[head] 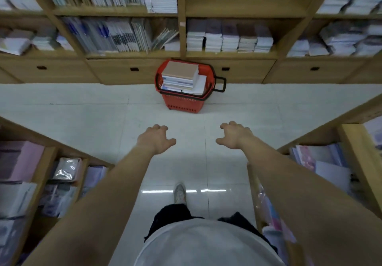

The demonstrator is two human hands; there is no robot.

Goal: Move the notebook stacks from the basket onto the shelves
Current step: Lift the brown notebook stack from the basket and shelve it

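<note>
While the basket [182, 104] sits loaded on the floor, both hands hang empty, well short of it.
Head view: the notebook stacks [179, 75] fill the red basket below the shelves [231, 54], a tan-covered pile on top. Judging by that, most of the moving is left to do. The left hand [156, 139] and right hand [234, 136] reach forward, fingers loosely curled and apart, holding nothing. Spines and covers are blurred, and no brand, label or writing can be read.

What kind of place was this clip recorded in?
Probably a stationery or book shop aisle: wooden shelves packed with notebook stacks, and a red shopping basket full of notebooks on the tiled floor.
</note>
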